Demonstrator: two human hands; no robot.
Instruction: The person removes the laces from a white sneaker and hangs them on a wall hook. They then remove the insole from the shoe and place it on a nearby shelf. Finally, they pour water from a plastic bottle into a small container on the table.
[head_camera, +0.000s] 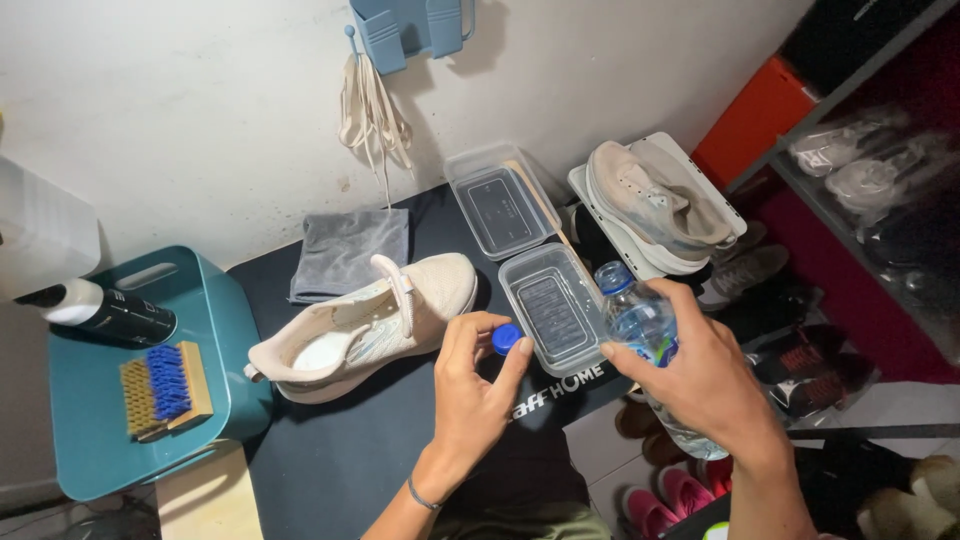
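Pinched in left hand (478, 385): one blue cap (506, 338); right hand (700, 375) grips one bottle (640, 325)

A beige laceless sneaker (365, 325) lies on the black mat (330, 450), beside a folded grey cloth (348, 252) and teal tray (215, 320).

Clear plastic water bottle (640, 325), uncapped, tilted, ctr-right of frame; small blue cap (506, 338) off, just left of it, frame ctr.
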